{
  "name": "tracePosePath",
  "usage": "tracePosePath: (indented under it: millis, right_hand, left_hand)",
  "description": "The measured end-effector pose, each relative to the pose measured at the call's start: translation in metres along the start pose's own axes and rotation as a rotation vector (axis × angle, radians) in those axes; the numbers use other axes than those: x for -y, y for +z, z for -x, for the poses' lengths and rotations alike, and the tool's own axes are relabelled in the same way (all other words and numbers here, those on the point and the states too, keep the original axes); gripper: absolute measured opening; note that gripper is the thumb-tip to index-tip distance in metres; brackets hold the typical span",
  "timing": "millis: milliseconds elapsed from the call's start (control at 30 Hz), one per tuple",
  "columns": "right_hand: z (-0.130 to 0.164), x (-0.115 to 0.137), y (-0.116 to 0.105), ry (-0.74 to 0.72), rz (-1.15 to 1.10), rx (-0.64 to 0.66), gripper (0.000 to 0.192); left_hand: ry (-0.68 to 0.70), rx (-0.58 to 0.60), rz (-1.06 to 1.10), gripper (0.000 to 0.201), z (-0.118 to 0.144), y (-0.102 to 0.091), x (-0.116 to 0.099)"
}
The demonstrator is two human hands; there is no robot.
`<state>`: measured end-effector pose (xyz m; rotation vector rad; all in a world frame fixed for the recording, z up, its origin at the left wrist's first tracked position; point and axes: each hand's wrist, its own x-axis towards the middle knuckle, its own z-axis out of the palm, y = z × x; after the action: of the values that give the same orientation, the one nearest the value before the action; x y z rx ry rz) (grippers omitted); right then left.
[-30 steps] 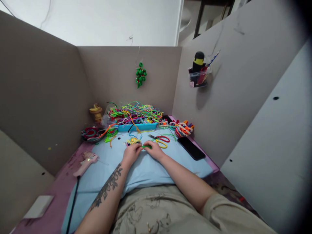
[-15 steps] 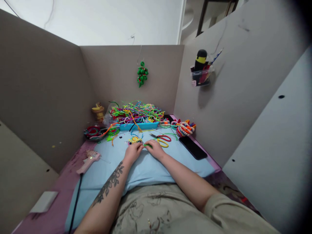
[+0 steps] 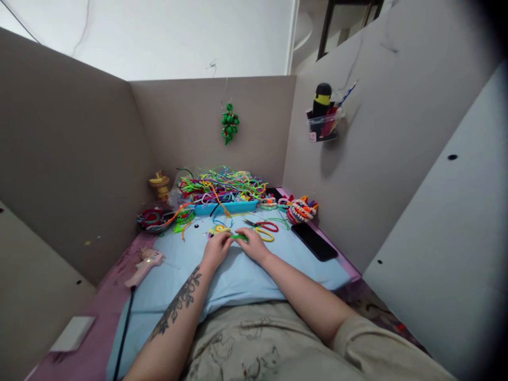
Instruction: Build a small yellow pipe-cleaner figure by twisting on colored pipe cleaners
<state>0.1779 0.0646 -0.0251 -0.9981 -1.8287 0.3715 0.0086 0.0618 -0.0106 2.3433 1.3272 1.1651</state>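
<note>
Between my fingertips is a short green pipe cleaner piece [image 3: 239, 237]. My left hand [image 3: 216, 248] pinches its left end, and my right hand [image 3: 253, 244] closes round the other end. Just behind my left hand lies a small yellow figure [image 3: 219, 229] of coiled pipe cleaner, partly hidden by the fingers. Scissors [image 3: 264, 227] with one red and one yellow handle lie with blades apart beyond my right hand. The exact shape of the green piece is partly covered by my fingers.
A blue tray [image 3: 242, 207] heaped with pipe cleaners stands at the back. A pink glue gun [image 3: 145, 268] with a black cord lies left, a phone [image 3: 314, 242] right. An orange-and-white figure [image 3: 302, 210] sits behind the phone; a bowl [image 3: 155, 226] stands back left. Panels enclose three sides.
More of the green pipe cleaner piece now shows between my hands. My right hand has shifted very slightly; the view has tilted a little. The tools on the table have stayed put.
</note>
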Motion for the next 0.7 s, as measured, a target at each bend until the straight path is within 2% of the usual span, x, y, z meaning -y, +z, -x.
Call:
tracePosePath:
  millis: [100, 233, 400, 533, 700]
  right_hand:
    - [-0.0007, -0.0026, -0.0009, 0.067, -0.038, -0.03, 0.024]
    - [-0.0008, -0.0027, -0.0015, 0.049, -0.027, -0.028, 0.015]
    - [0.0002, 0.0, 0.0002, -0.004, -0.02, -0.007, 0.014]
    - [0.0003, 0.0022, -0.0016, 0.007, -0.041, -0.026, 0.013]
    - [0.0003, 0.0044, -0.0044, 0.001, -0.079, -0.033, 0.009]
  left_hand:
    - [0.007, -0.083, 0.061, 0.018, 0.0003, 0.0015, 0.0046]
    - [0.038, -0.104, 0.103, 0.017, 0.0003, 0.0027, 0.0085]
    - [0.085, -0.066, 0.061, 0.02, 0.0006, 0.002, 0.0075]
    - [0.048, -0.035, 0.036, 0.019, 0.0002, 0.0008, 0.0048]
    - [0.006, 0.071, -0.03, 0.023, -0.0005, -0.0027, -0.0013]
